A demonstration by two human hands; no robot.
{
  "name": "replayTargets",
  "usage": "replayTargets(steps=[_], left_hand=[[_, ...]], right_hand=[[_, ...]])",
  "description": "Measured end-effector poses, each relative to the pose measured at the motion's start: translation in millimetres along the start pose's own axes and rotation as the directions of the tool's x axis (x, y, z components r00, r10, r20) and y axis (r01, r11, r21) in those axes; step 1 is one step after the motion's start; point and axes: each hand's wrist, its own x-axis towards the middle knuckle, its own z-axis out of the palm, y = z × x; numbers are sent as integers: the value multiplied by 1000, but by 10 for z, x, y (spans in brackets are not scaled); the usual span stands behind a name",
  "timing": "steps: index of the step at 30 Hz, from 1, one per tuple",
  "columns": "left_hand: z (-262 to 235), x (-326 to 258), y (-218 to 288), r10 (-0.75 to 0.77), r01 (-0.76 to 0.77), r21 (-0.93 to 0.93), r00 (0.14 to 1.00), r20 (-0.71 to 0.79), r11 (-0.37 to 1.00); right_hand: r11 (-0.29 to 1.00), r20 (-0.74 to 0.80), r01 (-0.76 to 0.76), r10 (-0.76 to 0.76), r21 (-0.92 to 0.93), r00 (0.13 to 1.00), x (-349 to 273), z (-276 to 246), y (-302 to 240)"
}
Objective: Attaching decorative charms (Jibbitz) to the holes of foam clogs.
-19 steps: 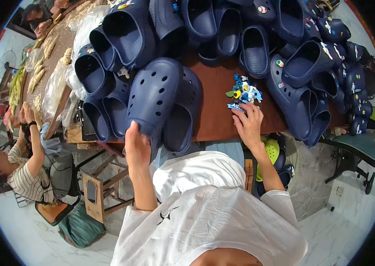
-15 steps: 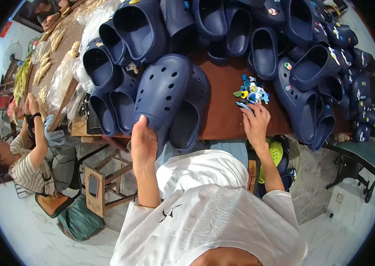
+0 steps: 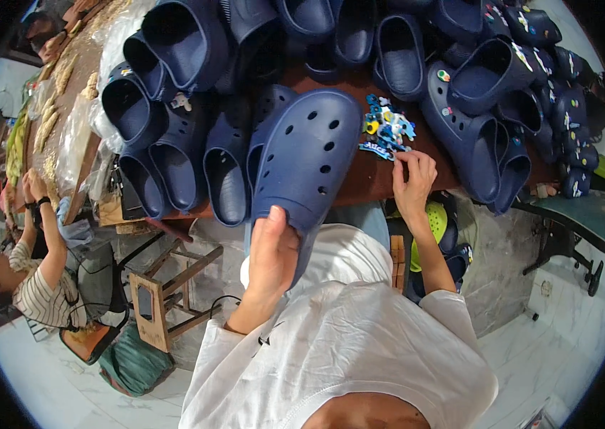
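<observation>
My left hand (image 3: 271, 247) grips a navy clog (image 3: 309, 143) by its heel end, thumb on top, with the holed toe pointing up and away from me. Its bare upper shows round vent holes. On the brown tabletop to the right is a small pile of colourful shoe charms (image 3: 390, 121), mostly blue, white and yellow. At the near edge of that pile, the fingers of my right hand (image 3: 415, 179) are pinched at the end of a flat blue shoe charm (image 3: 374, 149) with white lettering. Behind the held clog, another navy clog (image 3: 227, 175) stands on the table.
Many navy clogs (image 3: 399, 57) crowd the far side of the table. Clogs with charms (image 3: 570, 107) are stacked at the right. A person (image 3: 45, 264) in a striped shirt works at the left, near a wooden stool (image 3: 156, 293). A green clog (image 3: 431, 232) lies below the table.
The held clog has moved right, toward the charms, uncovering clogs behind it. My right fingers have drawn together at the blue charm, which now shows its lettered face. The whole view has shifted.
</observation>
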Motion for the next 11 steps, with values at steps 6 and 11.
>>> replayTargets(steps=[6, 11], left_hand=[[95, 67, -368, -111, 113, -102, 993, 25, 988], [151, 86, -502, -171, 171, -171, 985, 15, 970]], right_hand=[[999, 36, -50, 49, 6, 998, -7, -45, 56], [979, 53, -194, 191, 59, 980, -84, -101, 218]])
